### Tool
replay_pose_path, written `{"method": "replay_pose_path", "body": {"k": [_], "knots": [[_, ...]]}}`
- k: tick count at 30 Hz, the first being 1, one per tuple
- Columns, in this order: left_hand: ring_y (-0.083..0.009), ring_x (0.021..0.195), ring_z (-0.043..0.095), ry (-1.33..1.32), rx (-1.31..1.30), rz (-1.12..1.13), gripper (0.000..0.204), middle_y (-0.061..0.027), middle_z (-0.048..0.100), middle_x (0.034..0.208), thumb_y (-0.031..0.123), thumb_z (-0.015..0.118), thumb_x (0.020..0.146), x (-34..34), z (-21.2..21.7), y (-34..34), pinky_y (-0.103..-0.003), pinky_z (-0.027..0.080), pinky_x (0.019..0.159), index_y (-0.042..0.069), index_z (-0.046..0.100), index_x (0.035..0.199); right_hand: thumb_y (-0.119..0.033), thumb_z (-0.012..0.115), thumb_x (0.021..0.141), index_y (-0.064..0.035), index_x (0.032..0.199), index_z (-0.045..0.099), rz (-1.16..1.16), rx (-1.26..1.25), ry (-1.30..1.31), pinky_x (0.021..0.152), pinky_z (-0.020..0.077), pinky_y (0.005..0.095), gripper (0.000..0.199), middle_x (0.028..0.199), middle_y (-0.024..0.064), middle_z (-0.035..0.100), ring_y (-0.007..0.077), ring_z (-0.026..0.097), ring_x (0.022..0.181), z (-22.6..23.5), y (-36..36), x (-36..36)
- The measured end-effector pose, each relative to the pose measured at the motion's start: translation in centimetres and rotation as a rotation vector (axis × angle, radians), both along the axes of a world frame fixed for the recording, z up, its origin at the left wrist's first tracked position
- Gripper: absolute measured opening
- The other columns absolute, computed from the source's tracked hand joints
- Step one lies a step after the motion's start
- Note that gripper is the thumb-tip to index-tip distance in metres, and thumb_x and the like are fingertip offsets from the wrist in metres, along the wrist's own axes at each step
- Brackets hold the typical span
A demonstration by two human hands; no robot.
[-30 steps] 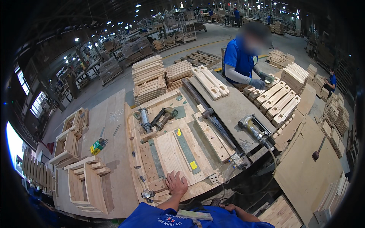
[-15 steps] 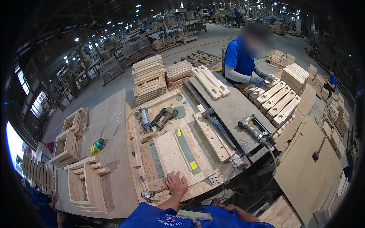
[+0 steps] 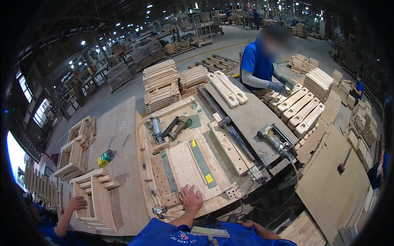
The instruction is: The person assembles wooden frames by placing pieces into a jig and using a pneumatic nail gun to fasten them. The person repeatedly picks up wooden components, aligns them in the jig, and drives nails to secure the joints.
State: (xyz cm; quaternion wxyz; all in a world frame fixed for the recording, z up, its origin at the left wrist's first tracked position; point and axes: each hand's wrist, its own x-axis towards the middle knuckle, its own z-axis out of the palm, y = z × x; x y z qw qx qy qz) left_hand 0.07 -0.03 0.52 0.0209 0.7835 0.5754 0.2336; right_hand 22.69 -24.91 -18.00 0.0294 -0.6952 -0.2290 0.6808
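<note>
My left hand (image 3: 191, 198) lies flat with fingers spread at the near end of a wooden jig board, holding nothing. Under and beyond it is a pale wood panel (image 3: 180, 160) between two grey-green strips (image 3: 202, 164), one bearing yellow tabs. A drilled wooden block (image 3: 164, 180) runs along the left of the jig. My right hand (image 3: 248, 224) stays low by my body, close to a small dark object (image 3: 232, 218); its fingers are too small and partly hidden to read. A pale flat strip (image 3: 210, 232) lies across my front.
Nail guns (image 3: 177, 128) (image 3: 274, 138) and a metal clamp bar (image 3: 230, 127) lie on the bench. Wooden frames (image 3: 93, 199) and a green-yellow box (image 3: 106, 158) sit at left. A co-worker's bare hand (image 3: 76, 203) is beside the frames. Across, a gloved co-worker (image 3: 262, 65) handles a round object above slotted wood pieces (image 3: 301, 108).
At the lower left, a co-worker's arm has come up and reached toward the wooden frames. At the far right edge, a blue-clad figure has come into view. My hands stay put.
</note>
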Motion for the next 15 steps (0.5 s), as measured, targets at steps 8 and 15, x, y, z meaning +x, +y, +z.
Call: {"method": "replay_pose_path", "body": {"k": [8, 15], "knots": [[-0.0441, 0.145, 0.040, -0.001, 0.024, -0.006, 0.052, -0.0185, 0.051, 0.148, 0.031, 0.068, 0.090, 0.1, -0.2, 0.2, -0.062, 0.030, 0.116, 0.012, 0.062, 0.139, -0.063, 0.053, 0.107, -0.0218, 0.156, 0.059, 0.011, 0.056, 0.026, 0.120, 0.0437, 0.0383, 0.064, 0.157, 0.0108, 0.060, 0.0226, 0.057, 0.142, -0.3, 0.1, -0.2], [-0.0443, 0.144, 0.040, -0.007, 0.028, -0.008, 0.052, -0.0189, 0.052, 0.147, 0.031, 0.068, 0.090, 0.2, -0.1, 0.3, -0.062, 0.030, 0.116, 0.012, 0.062, 0.138, -0.072, 0.050, 0.103, -0.0050, 0.158, 0.048, -0.005, -0.005, 0.005, 0.116, 0.0455, 0.0429, 0.087, 0.156, 0.0224, 0.055, 0.0320, 0.056, 0.141, 0.3, 0.9, -0.1]]}}
